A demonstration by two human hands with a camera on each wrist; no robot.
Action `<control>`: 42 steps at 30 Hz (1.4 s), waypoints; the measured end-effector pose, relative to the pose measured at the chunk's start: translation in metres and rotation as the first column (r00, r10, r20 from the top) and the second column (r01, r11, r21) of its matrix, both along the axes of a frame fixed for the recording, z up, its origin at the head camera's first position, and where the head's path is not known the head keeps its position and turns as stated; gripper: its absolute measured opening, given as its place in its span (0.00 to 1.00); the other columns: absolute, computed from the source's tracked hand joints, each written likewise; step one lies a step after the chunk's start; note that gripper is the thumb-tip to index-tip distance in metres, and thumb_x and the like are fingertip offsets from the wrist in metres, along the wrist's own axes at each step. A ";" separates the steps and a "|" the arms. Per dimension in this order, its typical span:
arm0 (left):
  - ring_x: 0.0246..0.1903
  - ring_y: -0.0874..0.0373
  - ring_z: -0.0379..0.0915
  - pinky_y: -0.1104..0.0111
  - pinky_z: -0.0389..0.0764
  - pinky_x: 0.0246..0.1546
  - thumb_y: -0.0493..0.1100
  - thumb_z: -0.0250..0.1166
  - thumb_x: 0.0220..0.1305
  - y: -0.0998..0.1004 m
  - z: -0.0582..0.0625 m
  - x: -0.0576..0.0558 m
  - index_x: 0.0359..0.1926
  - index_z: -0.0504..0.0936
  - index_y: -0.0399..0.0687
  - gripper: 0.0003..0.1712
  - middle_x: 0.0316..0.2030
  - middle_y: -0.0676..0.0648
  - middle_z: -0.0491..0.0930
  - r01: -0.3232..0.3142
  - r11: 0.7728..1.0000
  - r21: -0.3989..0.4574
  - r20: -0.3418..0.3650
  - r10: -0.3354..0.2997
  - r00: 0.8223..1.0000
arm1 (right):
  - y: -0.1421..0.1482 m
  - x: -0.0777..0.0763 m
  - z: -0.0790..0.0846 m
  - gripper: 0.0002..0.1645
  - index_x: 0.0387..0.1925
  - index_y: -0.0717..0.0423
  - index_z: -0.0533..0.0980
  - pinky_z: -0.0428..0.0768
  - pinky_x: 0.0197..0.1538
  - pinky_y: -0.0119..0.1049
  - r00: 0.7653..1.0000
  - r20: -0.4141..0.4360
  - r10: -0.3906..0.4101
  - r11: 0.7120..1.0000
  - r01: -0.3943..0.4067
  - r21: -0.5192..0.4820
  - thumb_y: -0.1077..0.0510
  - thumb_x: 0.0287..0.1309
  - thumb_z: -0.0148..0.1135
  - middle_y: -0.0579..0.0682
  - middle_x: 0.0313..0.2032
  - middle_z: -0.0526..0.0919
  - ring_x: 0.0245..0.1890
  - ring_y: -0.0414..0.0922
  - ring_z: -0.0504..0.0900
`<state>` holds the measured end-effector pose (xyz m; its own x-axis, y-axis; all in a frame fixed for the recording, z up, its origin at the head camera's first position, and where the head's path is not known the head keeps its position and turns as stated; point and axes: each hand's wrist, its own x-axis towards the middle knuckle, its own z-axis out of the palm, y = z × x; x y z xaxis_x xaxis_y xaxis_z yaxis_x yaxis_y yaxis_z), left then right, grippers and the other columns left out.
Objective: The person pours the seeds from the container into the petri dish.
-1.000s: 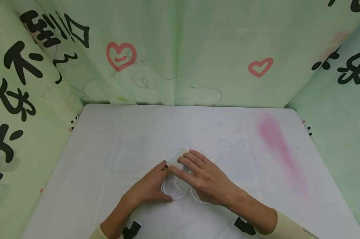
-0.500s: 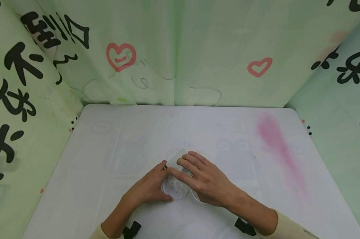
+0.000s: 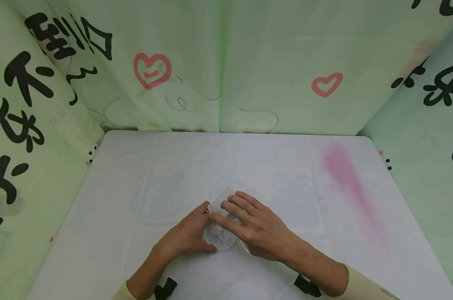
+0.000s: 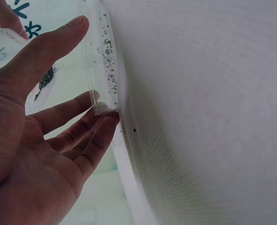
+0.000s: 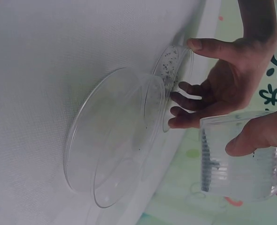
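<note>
My left hand [image 3: 187, 233] holds a clear round petri dish [image 3: 220, 238] on the table, thumb on the near rim and fingers on the far side. Small dark specks lie scattered in this dish, plain in the left wrist view. Above it, my right hand [image 3: 262, 229] grips a clear ribbed plastic tub [image 5: 223, 176] tipped over the dish. A clump of dark grains [image 4: 45, 78] shows inside the tub in the left wrist view. A larger clear round dish [image 5: 112, 136] stands beside the petri dish, partly hidden under my right hand in the head view.
A white cloth covers the table [image 3: 174, 166], with a pink stain [image 3: 346, 179] at the right. Green curtains [image 3: 249, 62] with black writing and red hearts enclose the back and sides. A stray dark speck [image 4: 134, 130] lies on the cloth near the petri dish.
More dark specks show in the petri dish than before. My right hand has shifted slightly to the left with the tipped tub. The left hand stays in place on the dish.
</note>
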<state>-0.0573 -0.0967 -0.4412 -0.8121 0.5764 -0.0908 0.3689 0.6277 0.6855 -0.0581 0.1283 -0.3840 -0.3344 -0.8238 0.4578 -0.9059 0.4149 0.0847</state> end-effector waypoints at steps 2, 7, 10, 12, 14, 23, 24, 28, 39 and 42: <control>0.49 0.61 0.70 0.64 0.75 0.51 0.46 0.83 0.32 0.000 0.000 0.000 0.59 0.71 0.52 0.49 0.50 0.57 0.68 0.000 1.000 0.000 0.000 0.000 1.000 | 0.000 0.000 0.000 0.38 0.65 0.50 0.68 0.61 0.68 0.48 1.000 -0.003 0.001 1.000 -0.001 -0.003 0.68 0.50 0.46 0.54 0.56 0.73 0.59 0.54 0.70; 0.49 0.60 0.71 0.64 0.76 0.50 0.46 0.83 0.32 0.000 0.000 0.000 0.60 0.71 0.52 0.49 0.49 0.56 0.69 -0.003 1.000 0.000 0.003 0.003 1.000 | -0.001 0.000 -0.001 0.37 0.65 0.49 0.68 0.61 0.68 0.47 1.000 -0.006 -0.001 1.000 0.001 -0.003 0.68 0.53 0.40 0.54 0.56 0.73 0.59 0.54 0.70; 0.48 0.60 0.71 0.64 0.76 0.50 0.46 0.83 0.32 0.000 0.000 0.001 0.61 0.70 0.52 0.50 0.50 0.56 0.69 -0.005 1.000 -0.003 0.003 0.005 1.000 | -0.001 0.001 -0.002 0.36 0.65 0.49 0.68 0.61 0.68 0.47 1.000 -0.008 -0.003 1.000 0.003 -0.001 0.67 0.54 0.39 0.54 0.56 0.73 0.59 0.54 0.70; 0.48 0.60 0.71 0.64 0.76 0.50 0.46 0.83 0.32 0.000 -0.001 0.001 0.61 0.70 0.52 0.50 0.49 0.56 0.69 -0.006 1.000 -0.003 0.006 0.006 1.000 | -0.001 0.000 -0.002 0.35 0.65 0.49 0.68 0.61 0.68 0.47 1.000 -0.011 -0.004 1.000 0.003 -0.004 0.67 0.56 0.38 0.54 0.55 0.73 0.59 0.53 0.71; 0.48 0.60 0.71 0.64 0.76 0.49 0.46 0.83 0.31 0.000 -0.001 0.000 0.60 0.70 0.53 0.50 0.49 0.56 0.69 -0.005 1.000 -0.002 0.007 0.005 1.000 | -0.001 0.000 -0.003 0.34 0.65 0.49 0.69 0.62 0.67 0.47 1.000 -0.019 -0.003 1.000 0.002 -0.010 0.67 0.58 0.35 0.54 0.55 0.74 0.59 0.53 0.71; 0.47 0.60 0.71 0.64 0.77 0.48 0.46 0.83 0.32 0.000 -0.003 -0.001 0.59 0.71 0.55 0.48 0.48 0.56 0.70 -0.010 1.000 -0.014 0.009 0.010 1.000 | -0.002 -0.001 -0.005 0.33 0.64 0.48 0.69 0.62 0.67 0.47 1.000 -0.030 0.002 1.000 -0.002 -0.010 0.67 0.60 0.34 0.53 0.56 0.74 0.58 0.53 0.71; 0.47 0.61 0.71 0.64 0.77 0.48 0.46 0.83 0.32 0.000 -0.003 -0.001 0.60 0.71 0.55 0.49 0.49 0.56 0.70 -0.011 1.000 -0.012 0.009 0.012 1.000 | -0.002 -0.001 -0.004 0.34 0.65 0.48 0.69 0.62 0.68 0.47 1.000 -0.027 0.001 1.000 -0.002 -0.007 0.67 0.59 0.35 0.53 0.56 0.73 0.58 0.53 0.71; 0.47 0.61 0.71 0.65 0.77 0.48 0.47 0.83 0.32 0.001 -0.003 -0.001 0.60 0.71 0.55 0.49 0.50 0.56 0.69 -0.003 1.000 -0.017 0.002 0.003 1.000 | -0.002 0.000 -0.003 0.34 0.66 0.48 0.68 0.61 0.68 0.46 1.000 -0.022 0.001 1.000 -0.001 0.003 0.67 0.59 0.36 0.53 0.57 0.73 0.59 0.52 0.70; 0.48 0.63 0.69 0.65 0.76 0.49 0.47 0.83 0.33 0.000 0.000 -0.002 0.60 0.72 0.55 0.48 0.51 0.56 0.68 0.018 1.000 -0.007 -0.005 -0.018 1.000 | -0.002 0.000 -0.004 0.34 0.65 0.49 0.68 0.62 0.68 0.46 0.999 -0.033 0.004 1.000 -0.005 -0.001 0.67 0.58 0.37 0.53 0.57 0.73 0.59 0.52 0.71; 0.49 0.63 0.69 0.64 0.76 0.50 0.47 0.82 0.33 0.000 0.000 -0.002 0.60 0.72 0.55 0.47 0.51 0.56 0.68 0.020 1.000 -0.008 -0.003 -0.020 1.000 | -0.002 0.000 -0.004 0.34 0.65 0.49 0.68 0.62 0.68 0.46 0.999 -0.031 0.005 1.000 -0.005 -0.001 0.67 0.58 0.37 0.53 0.57 0.73 0.59 0.52 0.71</control>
<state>-0.0593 -0.0970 -0.4414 -0.8009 0.5916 -0.0930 0.3834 0.6259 0.6792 -0.0578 0.1265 -0.3875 -0.3161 -0.8250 0.4685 -0.9047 0.4108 0.1129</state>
